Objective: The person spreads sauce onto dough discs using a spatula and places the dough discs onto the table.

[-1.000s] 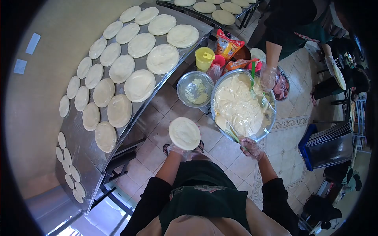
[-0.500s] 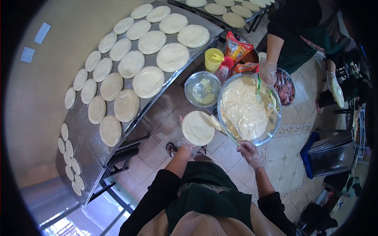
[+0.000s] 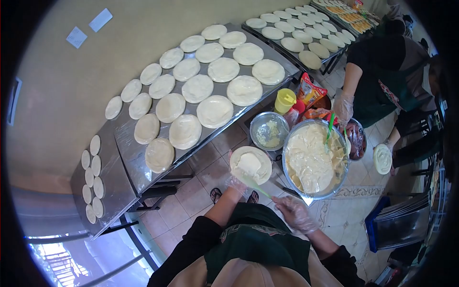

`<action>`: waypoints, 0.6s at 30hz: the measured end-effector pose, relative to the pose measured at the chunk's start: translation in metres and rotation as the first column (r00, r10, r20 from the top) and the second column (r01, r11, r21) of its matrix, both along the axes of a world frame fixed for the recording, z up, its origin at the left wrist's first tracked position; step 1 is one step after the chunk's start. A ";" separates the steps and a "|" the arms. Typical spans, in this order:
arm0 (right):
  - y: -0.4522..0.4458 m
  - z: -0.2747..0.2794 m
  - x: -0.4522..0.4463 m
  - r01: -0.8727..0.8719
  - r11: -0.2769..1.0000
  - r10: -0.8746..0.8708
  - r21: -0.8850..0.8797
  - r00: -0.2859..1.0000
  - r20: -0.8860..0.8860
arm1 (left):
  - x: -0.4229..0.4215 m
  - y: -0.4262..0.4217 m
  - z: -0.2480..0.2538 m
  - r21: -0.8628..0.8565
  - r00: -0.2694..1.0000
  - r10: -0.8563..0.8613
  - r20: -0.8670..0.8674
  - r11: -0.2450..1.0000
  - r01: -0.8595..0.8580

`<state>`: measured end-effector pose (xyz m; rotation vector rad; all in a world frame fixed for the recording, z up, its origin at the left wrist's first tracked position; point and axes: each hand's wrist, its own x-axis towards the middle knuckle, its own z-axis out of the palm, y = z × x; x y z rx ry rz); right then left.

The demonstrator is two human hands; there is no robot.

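My left hand [image 3: 235,184], in a clear plastic glove, holds a round flat dough disc [image 3: 262,177] from below. A mound of cream-coloured mixture lies on the disc. My gloved right hand [image 3: 295,213] grips the green handle of a spatula [image 3: 258,187], whose head touches the mixture on the disc. To the right stands a large metal bowl [image 3: 287,178] of the same pale mixture, lined with clear plastic. A smaller metal bowl [image 3: 256,130] with white crumbly bits is just above the disc.
Several dough discs lie on a metal table [image 3: 125,149] at left and on another table behind. A co-worker's gloved hand [image 3: 343,108] holds a green-handled tool at the bowl; the other holds a coated disc [image 3: 382,159]. A yellow container [image 3: 285,101] and trays [image 3: 400,225] stand nearby.
The spatula has moved left from the large bowl onto the dough disc, and mixture now lies there. My right hand moved lower, and the view has turned.
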<state>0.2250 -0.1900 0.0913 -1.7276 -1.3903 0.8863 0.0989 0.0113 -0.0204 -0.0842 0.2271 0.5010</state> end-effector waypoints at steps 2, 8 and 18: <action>0.002 0.005 0.017 -0.018 0.999 0.020 0.032 0.999 -0.044 | -0.004 0.003 0.008 -0.025 0.999 -0.002 0.040 1.000 0.003; 0.038 -0.017 0.026 0.161 0.972 -0.189 0.174 0.969 0.160 | 0.008 0.015 0.017 0.019 0.990 -0.036 0.135 0.999 0.034; 0.030 0.002 0.019 -0.085 0.987 0.037 -0.135 0.945 -0.324 | -0.009 0.010 -0.009 -0.075 0.960 0.011 0.281 0.997 0.011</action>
